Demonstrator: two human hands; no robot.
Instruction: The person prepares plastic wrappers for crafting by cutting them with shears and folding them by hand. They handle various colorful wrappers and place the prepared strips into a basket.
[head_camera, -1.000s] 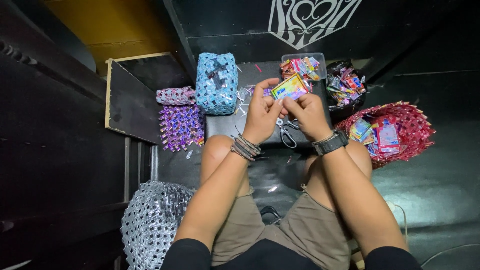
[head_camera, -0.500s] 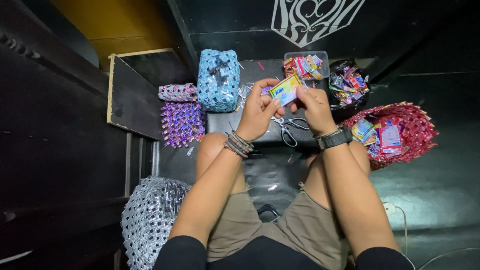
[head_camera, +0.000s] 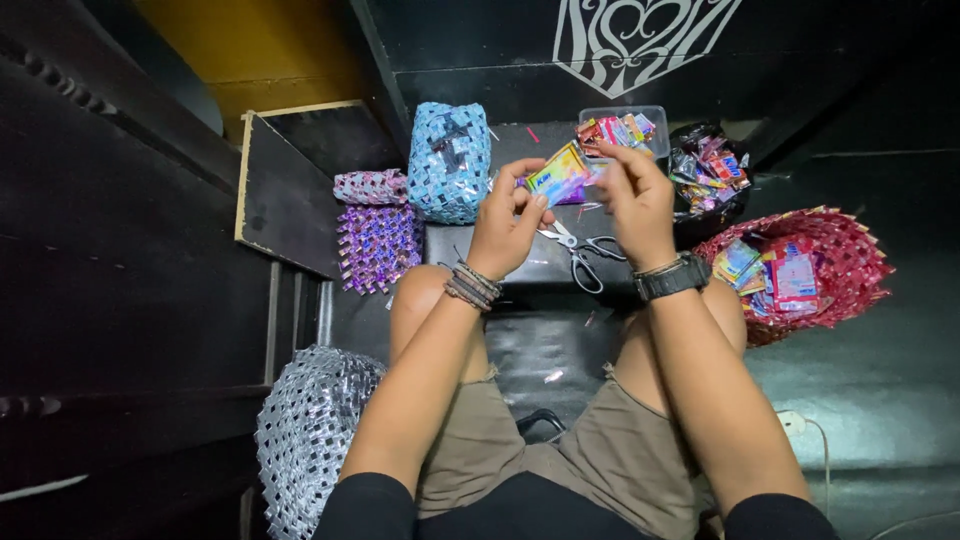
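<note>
Item: flat foil wrapper, yellow, blue and green, rectangular. You hold it in the air between both hands, above the far edge of the dark tabletop, not resting on anything.

Left hand: closed in a pinch on the wrapper's lower left end, thumb and fingertips touching it, wrist wrapped in corded bracelets.

Right hand: closed in a pinch on the wrapper's upper right end, wrist bearing a black watch.

Long axis: runs slantwise from your left hand up to your right, low end left, high end right. Each hand has one end; neither is nearer than the other, and the wrapper spans the gap between them.

Beneath the hands: scissors lying on the tabletop, blades toward the left hand, touched by neither.

Far edge of the tabletop: clear tub of wrappers, just beyond the right hand; blue woven pouch, beside the left hand.

Right edge: dark bag of loose wrappers and red woven basket holding flat wrappers.

Left edge: purple woven piece, pink woven piece.

Near left, below knee level: silver woven bag.
</note>
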